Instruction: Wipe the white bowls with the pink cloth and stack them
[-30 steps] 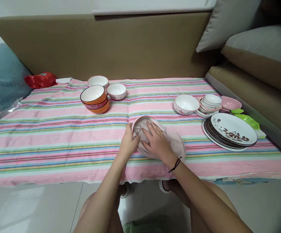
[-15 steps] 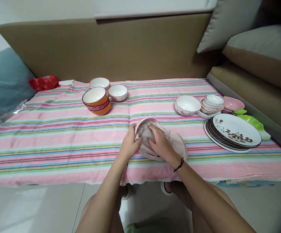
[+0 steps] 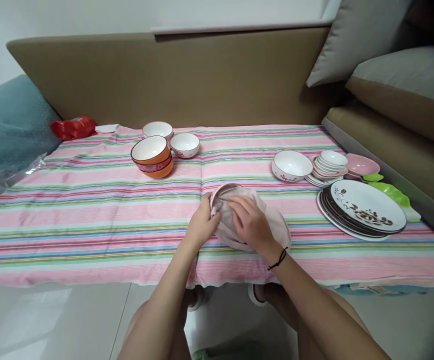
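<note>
A white bowl with a red rim is tilted near the middle of the striped cloth, mostly covered by a pale pink cloth. My left hand is closed around the bowl's left edge, thumb toward the inside. Over the bowl's opening, my right hand grips the pale cloth with bent fingers; the fingertips press on the fabric. The cloth hides most of the bowl's inside and its right side.
Orange and red stacked bowls stand left of centre, near white bowls. To the right are another white bowl, small stacked dishes, a pink bowl, a green leaf-shaped dish and stacked plates. A sofa back rises behind.
My right hand has drawn up and back slightly, bringing the pale cloth over more of the bowl's opening. My left hand keeps its hold on the rim. The view has shifted slightly.
</note>
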`<state>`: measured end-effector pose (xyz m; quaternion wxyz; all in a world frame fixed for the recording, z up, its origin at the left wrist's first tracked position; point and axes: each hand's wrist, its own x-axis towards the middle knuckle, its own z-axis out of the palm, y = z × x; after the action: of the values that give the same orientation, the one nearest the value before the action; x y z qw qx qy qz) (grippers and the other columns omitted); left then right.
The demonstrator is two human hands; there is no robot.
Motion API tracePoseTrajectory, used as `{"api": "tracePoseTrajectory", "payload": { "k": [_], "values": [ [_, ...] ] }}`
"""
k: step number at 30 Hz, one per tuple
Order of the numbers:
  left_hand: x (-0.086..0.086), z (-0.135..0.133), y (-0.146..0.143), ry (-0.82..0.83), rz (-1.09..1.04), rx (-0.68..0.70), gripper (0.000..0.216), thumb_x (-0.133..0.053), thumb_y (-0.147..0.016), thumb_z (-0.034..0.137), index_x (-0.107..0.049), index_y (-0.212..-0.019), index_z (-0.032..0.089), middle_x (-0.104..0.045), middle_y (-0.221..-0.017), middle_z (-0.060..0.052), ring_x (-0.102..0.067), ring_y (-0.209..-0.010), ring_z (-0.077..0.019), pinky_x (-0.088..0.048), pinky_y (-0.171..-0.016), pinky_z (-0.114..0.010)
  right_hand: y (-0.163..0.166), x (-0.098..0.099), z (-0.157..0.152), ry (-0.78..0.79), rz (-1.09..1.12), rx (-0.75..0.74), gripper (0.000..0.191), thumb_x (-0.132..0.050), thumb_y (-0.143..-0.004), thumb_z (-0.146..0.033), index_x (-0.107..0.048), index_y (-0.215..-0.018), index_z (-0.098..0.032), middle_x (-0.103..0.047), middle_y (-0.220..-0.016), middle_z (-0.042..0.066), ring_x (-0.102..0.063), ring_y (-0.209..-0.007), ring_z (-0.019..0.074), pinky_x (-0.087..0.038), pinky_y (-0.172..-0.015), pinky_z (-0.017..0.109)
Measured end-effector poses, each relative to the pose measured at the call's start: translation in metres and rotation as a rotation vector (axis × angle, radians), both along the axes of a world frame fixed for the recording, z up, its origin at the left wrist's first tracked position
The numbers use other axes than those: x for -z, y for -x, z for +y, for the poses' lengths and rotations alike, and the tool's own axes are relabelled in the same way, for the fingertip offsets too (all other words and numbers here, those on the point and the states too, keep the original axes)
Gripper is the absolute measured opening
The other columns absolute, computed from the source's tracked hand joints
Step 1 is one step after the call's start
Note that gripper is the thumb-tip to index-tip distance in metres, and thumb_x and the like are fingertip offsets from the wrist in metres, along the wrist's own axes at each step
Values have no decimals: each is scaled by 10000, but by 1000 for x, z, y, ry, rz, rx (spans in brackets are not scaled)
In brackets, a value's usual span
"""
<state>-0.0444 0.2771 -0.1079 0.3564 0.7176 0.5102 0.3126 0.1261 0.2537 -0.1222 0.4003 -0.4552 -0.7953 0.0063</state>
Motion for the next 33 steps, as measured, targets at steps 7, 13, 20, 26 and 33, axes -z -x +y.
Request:
{"api": "tracePoseTrajectory", "payload": {
  "k": [7,13,20,26,33],
  "values": [
    [3,1,3,-5,6,31,609,-449,-820,232,-318,-1409,153,-484,-1413,-160,-492,-1282,-289,-388,-1052,-453,11,25,14,214,-2,-96,323,-387,-896,-68,-658,-1055,-142,-666,-1070,119,-581,-1090,242,-505,-983,439],
    [-3,1,3,-7,67,-23,556,-505,-849,303,-424,-1384,172,-605,-1293,-136,-602,-1127,-290,-465,-946,-432,15,20,10,211,-90,-18,342,-449,-960,-270,-610,-1240,-158,-534,-1351,145,-394,-1333,311,-339,-1128,549],
    [-10,4,4,-53,82,-230,412,-523,-888,504,-671,-1121,199,-736,-1035,-82,-676,-854,-236,-489,-752,-316,18,20,-3,267,-229,37,485,-396,-992,-356,-442,-1449,-201,-433,-1501,110,-245,-1449,352,-256,-1152,596],
    [-10,7,7,-70,20,-236,494,-335,-971,484,-717,-927,173,-729,-847,-61,-637,-761,-199,-449,-707,-282,16,15,-11,294,-284,46,677,-496,-911,-583,-412,-1465,-203,-417,-1509,153,-300,-1427,374,-270,-1136,600],
    [-11,7,9,-14,-20,-184,372,-394,-942,359,-682,-1090,175,-729,-984,-59,-638,-804,-200,-452,-757,-283,16,10,-15,364,-359,-45,353,-430,-889,-68,-628,-1175,-128,-698,-1058,120,-631,-962,262,-508,-870,414]
  ]
}}
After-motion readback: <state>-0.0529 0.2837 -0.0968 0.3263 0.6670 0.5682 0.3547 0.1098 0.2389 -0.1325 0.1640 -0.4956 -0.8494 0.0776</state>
